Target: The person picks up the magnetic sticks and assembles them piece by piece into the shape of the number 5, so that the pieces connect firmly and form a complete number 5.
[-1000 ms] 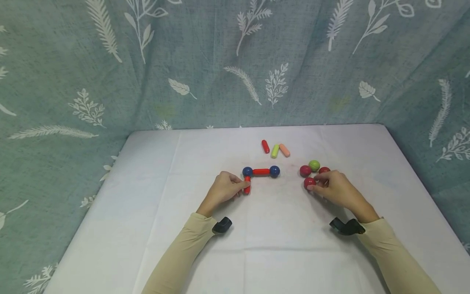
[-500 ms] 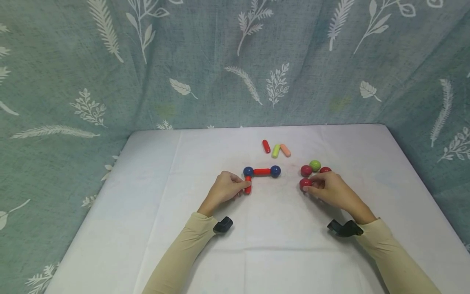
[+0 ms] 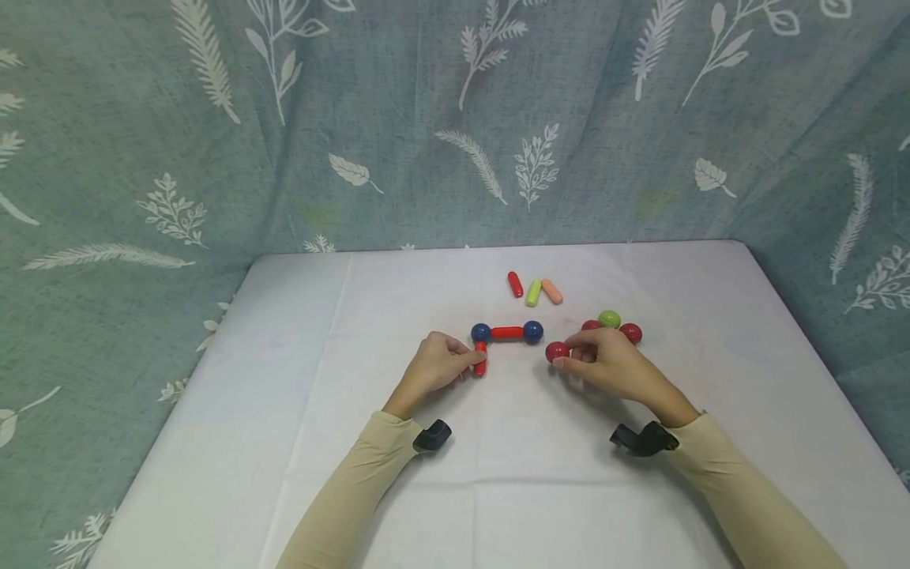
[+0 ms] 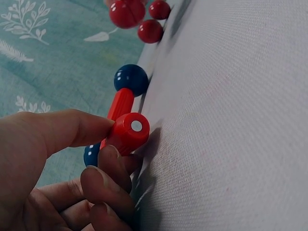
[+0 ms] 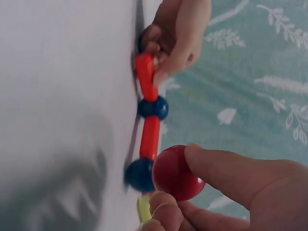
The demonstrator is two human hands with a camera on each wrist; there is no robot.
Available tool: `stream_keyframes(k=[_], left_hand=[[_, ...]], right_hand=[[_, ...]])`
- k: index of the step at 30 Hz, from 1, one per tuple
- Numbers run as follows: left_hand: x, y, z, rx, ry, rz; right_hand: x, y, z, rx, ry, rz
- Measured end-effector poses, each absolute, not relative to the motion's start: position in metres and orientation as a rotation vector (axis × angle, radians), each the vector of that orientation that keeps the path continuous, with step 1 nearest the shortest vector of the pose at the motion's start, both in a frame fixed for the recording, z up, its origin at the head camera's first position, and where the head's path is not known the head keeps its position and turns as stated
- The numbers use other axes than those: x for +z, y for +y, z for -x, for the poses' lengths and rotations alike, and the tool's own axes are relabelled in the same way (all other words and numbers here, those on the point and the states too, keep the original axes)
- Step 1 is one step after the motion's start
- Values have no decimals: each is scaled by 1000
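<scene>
My left hand (image 3: 435, 366) pinches the free end of a red magnetic rod (image 4: 129, 134), its round metal tip facing the left wrist camera. That rod joins a blue ball (image 3: 480, 332), from which a second red rod (image 3: 507, 333) runs right to another blue ball (image 3: 533, 332), making an L shape. Between thumb and fingers my right hand (image 3: 613, 365) holds a red ball (image 3: 558, 352), just right of the L's far blue ball. In the right wrist view this red ball overlaps the blue one.
Beyond my right hand lie a green ball (image 3: 609, 318), a red ball (image 3: 631, 333) and another red ball (image 3: 591, 325), partly hidden by the hand. Behind the L lie loose red (image 3: 515, 284), lime (image 3: 534, 293) and peach (image 3: 552, 292) rods. A leaf-patterned curtain (image 3: 398, 158) borders the white-covered table (image 3: 355, 506).
My right hand has carried the red ball leftward, away from the other balls and toward the L. The left hand and the L have stayed in place.
</scene>
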State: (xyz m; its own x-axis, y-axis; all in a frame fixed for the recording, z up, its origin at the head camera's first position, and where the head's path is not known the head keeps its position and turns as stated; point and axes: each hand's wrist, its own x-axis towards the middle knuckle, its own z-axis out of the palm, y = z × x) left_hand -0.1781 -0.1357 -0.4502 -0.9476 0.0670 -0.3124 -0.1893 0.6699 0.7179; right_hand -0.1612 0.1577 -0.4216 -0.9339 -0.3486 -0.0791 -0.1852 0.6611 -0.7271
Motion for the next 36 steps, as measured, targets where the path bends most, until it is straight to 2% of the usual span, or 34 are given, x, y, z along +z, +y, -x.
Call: stream_keyframes(k=[16,36], left_hand=[[-451,-136,179,1157,2577,80],[-453,-138,180,1183,2577,47]], right_hand=[[-430,102,161,-1163,2549,559],[-447,76,159,-1222,2447,628]])
